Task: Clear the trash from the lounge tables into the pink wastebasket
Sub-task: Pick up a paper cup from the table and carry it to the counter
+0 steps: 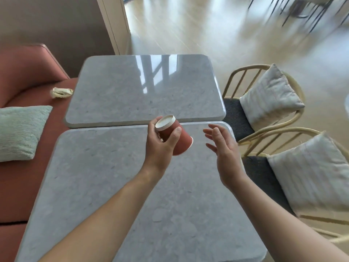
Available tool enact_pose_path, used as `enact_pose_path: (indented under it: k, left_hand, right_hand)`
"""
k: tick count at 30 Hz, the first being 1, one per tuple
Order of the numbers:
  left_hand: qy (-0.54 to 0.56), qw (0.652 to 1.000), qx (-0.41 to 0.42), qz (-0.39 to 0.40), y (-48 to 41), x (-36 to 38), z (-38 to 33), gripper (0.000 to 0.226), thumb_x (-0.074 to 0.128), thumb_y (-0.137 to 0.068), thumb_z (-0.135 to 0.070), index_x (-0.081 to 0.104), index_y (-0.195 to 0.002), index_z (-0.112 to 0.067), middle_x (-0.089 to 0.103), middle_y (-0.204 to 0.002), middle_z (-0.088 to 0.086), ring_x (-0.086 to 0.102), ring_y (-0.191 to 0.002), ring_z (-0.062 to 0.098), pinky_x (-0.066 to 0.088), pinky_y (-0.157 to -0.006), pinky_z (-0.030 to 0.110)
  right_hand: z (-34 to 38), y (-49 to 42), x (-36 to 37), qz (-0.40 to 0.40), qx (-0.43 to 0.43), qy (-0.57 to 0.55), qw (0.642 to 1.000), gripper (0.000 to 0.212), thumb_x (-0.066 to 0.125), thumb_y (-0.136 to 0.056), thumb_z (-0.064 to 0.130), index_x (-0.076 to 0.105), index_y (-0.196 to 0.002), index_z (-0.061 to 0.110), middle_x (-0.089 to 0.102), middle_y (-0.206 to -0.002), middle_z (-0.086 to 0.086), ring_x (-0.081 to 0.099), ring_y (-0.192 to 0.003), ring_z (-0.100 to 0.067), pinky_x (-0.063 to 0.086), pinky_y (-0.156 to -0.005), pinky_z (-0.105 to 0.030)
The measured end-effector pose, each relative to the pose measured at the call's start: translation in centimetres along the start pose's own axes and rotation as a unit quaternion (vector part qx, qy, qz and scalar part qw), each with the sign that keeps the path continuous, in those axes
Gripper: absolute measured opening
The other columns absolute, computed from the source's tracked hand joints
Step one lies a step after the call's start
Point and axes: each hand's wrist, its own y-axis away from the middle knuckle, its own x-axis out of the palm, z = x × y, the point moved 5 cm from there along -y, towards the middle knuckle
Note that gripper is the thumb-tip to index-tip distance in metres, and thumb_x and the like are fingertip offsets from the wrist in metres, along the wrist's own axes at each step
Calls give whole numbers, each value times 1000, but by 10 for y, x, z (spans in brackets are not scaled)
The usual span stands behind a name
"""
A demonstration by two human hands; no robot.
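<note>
My left hand (159,142) grips a red paper cup (181,140) with a white rim, tilted on its side above the far end of the near grey marble table (132,195). My right hand (222,148) hovers just right of the cup, fingers straight and spread, holding nothing. A crumpled yellowish wrapper (61,92) lies on the red sofa seat, left of the far marble table (132,87). No pink wastebasket is in view.
A red sofa (24,72) with a pale green cushion (18,133) runs along the left. Two rattan chairs (264,76) with grey cushions (272,99) stand on the right. Beyond the tables lies shiny wooden floor (207,31), with dark chair legs far back.
</note>
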Motion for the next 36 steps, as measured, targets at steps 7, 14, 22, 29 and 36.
enact_pose_path:
  k: [7, 14, 22, 29, 36]
  left_hand:
    - [42, 990, 9, 133, 77, 106, -27, 56, 79, -69, -52, 62, -119, -35, 73, -101, -21, 70, -94, -2, 57, -75, 17]
    - [44, 964, 33, 261, 208, 211, -53, 57, 78, -69, -53, 58, -120, -36, 72, -101, -21, 71, -95, 1, 60, -76, 25]
    - [42, 910, 45, 410, 378, 336, -61, 55, 79, -75, -49, 58, -123, -33, 73, -117, -9, 73, -107, 11, 62, -80, 26]
    - [27, 838, 50, 542, 514, 435, -57, 62, 76, -66, -56, 59, -120, -30, 71, -105, -14, 68, -96, -1, 60, -82, 24]
    - [24, 738, 77, 669, 631, 554, -46, 54, 74, -72, -52, 57, -119, -31, 69, -97, -21, 66, -90, -1, 56, -78, 21]
  right_hand:
    - [31, 58, -114, -82, -48, -31, 995, 51, 56, -93, 57, 66, -127, 21, 73, -125, -5, 67, -122, -19, 54, -104, -43]
    - [44, 175, -257, -170, -104, -50, 979, 44, 57, -91, 66, 70, -118, 35, 74, -122, 3, 67, -124, -15, 49, -108, -43]
    - [42, 355, -423, -352, -135, -57, 924, 50, 57, -88, 67, 70, -120, 29, 76, -117, 7, 68, -122, -13, 49, -111, -47]
    - [38, 485, -531, -491, -157, -64, 855, 51, 64, -81, 85, 75, -112, 46, 74, -124, 2, 66, -127, -14, 49, -112, -45]
    - [33, 577, -641, -619, -186, -55, 761, 54, 62, -87, 74, 72, -119, 32, 75, -123, 1, 66, -126, -16, 49, -109, -44]
